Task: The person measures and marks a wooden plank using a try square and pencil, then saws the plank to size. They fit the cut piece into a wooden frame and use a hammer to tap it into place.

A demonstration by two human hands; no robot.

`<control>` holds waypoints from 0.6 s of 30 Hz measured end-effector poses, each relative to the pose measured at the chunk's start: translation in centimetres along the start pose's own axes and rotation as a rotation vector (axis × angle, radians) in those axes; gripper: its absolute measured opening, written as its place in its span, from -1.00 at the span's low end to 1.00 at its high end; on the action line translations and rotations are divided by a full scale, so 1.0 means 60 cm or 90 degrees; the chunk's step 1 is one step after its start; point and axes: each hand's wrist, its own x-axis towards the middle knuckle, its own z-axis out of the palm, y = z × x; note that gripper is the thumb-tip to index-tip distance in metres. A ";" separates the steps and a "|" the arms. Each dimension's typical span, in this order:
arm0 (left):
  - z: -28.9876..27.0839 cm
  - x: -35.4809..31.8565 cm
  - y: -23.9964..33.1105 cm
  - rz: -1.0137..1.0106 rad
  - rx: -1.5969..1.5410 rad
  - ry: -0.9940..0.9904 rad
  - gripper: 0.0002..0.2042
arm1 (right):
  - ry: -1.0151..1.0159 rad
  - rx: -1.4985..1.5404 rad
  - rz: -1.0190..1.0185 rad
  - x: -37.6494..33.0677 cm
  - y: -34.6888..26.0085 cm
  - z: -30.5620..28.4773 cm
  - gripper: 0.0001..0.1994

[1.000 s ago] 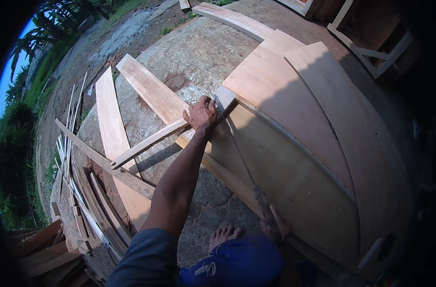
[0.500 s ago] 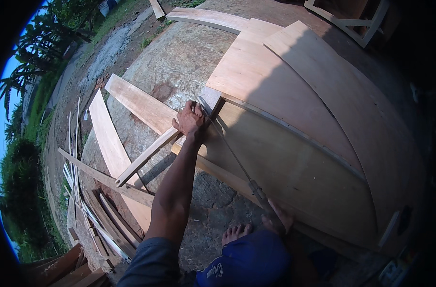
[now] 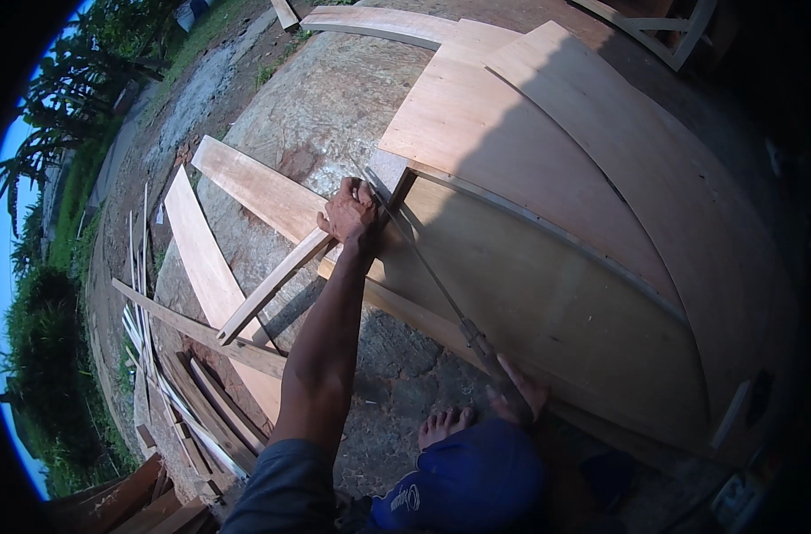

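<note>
The fingers of the left hand (image 3: 350,216) are bent and closed over a long, narrow strip of pale wood (image 3: 275,286), pressing down from above just beside the blade of a slim saw with a dark handle (image 3: 478,343). The fingers of the right hand (image 3: 528,387), partly in shadow, are wrapped round the saw's handle, low and close to the knee; the blade points up and away from it, seen nearly edge-on, so whether its teeth touch the wood cannot be told. The strip slants from the left hand down to the left, where its end lies over a thin brown wooden batten (image 3: 178,317). Under and behind the left hand, a wide, pale, flat plank (image 3: 254,190) runs up to the left. To the right of the blade lies a broad yellowish-brown plywood panel set in a wooden frame (image 3: 556,303), and beyond it two large, overlapping pinkish plywood sheets (image 3: 463,111), half in sunlight and half in shade. A second pale plank (image 3: 205,258) lies farther left on the rough grey concrete ground (image 3: 334,89), near a heap of long, thin sticks (image 3: 152,360). A bare foot (image 3: 444,427) shows beside blue shorts (image 3: 485,472).
</note>
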 end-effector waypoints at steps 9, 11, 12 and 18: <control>0.009 0.000 0.026 0.044 0.014 0.017 -0.71 | 0.058 0.176 0.073 0.250 0.022 0.102 -0.46; 0.009 0.001 0.029 0.022 0.000 -0.031 -0.72 | 0.062 0.148 0.057 0.216 0.019 0.106 -0.45; 0.002 -0.003 0.028 0.008 0.001 -0.054 -0.72 | 0.076 0.078 0.007 0.179 0.021 0.089 -0.45; 0.017 0.010 -0.024 0.050 0.004 0.015 -0.71 | 0.032 0.066 -0.029 0.032 0.008 -0.007 -0.45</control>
